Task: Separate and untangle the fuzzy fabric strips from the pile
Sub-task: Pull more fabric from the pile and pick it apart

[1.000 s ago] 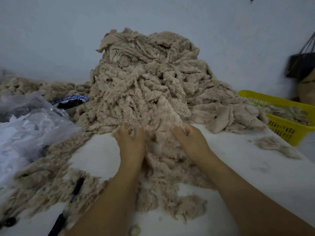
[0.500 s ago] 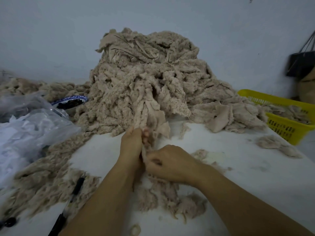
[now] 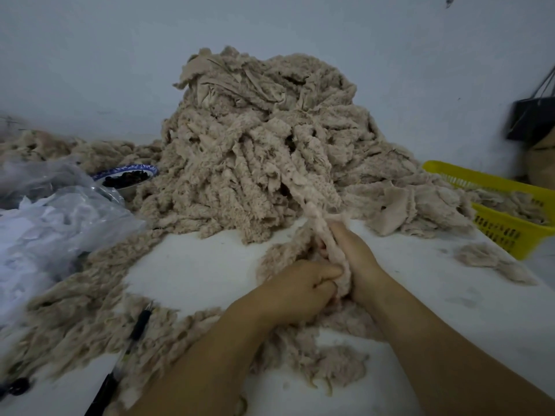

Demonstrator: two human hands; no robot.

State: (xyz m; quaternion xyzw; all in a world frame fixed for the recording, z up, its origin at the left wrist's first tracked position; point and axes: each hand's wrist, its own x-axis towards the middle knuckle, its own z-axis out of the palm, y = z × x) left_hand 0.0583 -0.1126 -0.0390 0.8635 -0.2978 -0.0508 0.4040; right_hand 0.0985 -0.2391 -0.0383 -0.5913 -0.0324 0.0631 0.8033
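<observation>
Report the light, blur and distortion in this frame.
Head view: dim, flat, bluish light, no glare, soft shadows; the pile and the held strip are fairly sharp; the black bag at the right edge and the plastic bags at the left are smeared; wide-angle stretch at the borders.

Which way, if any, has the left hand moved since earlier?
Yes: the left hand, gripping a strip, has shifted right and back toward the person, farther from the bowl.

Yellow basket cut by right edge, dark bag blurred, pen running off bottom edge
</observation>
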